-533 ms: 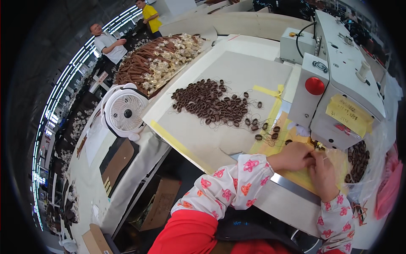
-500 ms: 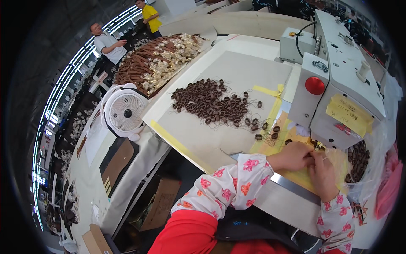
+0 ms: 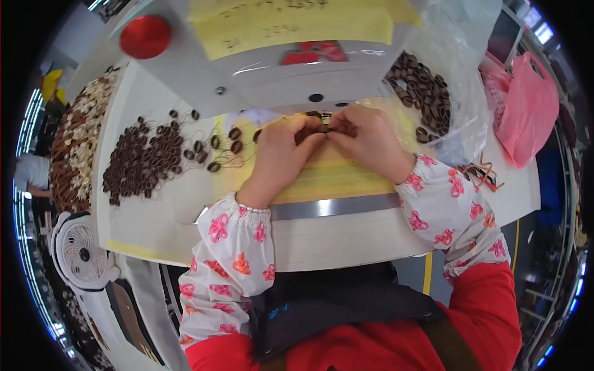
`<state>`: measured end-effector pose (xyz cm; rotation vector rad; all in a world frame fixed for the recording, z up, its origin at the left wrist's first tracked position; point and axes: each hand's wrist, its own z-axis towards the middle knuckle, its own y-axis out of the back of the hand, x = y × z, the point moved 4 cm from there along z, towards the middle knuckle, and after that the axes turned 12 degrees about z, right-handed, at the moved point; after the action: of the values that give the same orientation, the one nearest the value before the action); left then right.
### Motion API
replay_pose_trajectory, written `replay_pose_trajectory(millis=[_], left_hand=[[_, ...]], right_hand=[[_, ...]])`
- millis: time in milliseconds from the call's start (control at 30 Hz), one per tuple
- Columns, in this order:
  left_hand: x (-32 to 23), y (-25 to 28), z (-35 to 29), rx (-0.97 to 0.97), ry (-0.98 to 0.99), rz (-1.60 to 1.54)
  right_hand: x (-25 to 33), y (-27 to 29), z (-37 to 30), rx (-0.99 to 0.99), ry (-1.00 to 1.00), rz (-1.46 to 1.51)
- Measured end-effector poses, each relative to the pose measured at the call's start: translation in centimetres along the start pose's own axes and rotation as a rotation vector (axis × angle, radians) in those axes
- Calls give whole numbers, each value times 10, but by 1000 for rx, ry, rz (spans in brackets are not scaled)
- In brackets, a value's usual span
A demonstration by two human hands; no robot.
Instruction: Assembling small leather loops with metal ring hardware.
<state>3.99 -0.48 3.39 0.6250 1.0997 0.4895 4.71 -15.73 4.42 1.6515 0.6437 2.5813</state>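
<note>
My left hand (image 3: 279, 154) and my right hand (image 3: 376, 141) meet just in front of the sewing machine head (image 3: 291, 77), fingertips nearly touching. Thumbs and forefingers of both hands pinch a small brown loop (image 3: 323, 128), mostly covered by the fingers. Behind it, a little metal part of the machine (image 3: 323, 115) shows low on the head. Several loose brown loops (image 3: 236, 146) with thin thread tails lie left of my left hand. Farther left is a large heap of such loops (image 3: 142, 162). Yellow tape (image 3: 309, 191) covers the work surface under my hands.
At right, more brown loops (image 3: 427, 93) lie beside a clear plastic bag (image 3: 470, 80). Beyond it is a pink bag (image 3: 531, 114). A white fan (image 3: 79, 252) stands at the left, near a heap of brown strips (image 3: 73, 142). A metal strip (image 3: 334, 207) runs along the near side.
My view has swung right and closer, so the machine head and hands now sit mid-picture. Both hands stay together at the machine, pinching.
</note>
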Motion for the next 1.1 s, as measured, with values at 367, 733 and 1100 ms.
replay_pose_trajectory(millis=[367, 733, 1100], left_hand=[[4, -3, 7, 113, 363, 67], [5, -1, 10, 102, 389, 53], [8, -5, 11, 71, 279, 72]], right_hand=[[0, 3, 3, -81, 64, -137], [-2, 2, 6, -113, 211, -223], [0, 6, 9, -29, 95, -242]])
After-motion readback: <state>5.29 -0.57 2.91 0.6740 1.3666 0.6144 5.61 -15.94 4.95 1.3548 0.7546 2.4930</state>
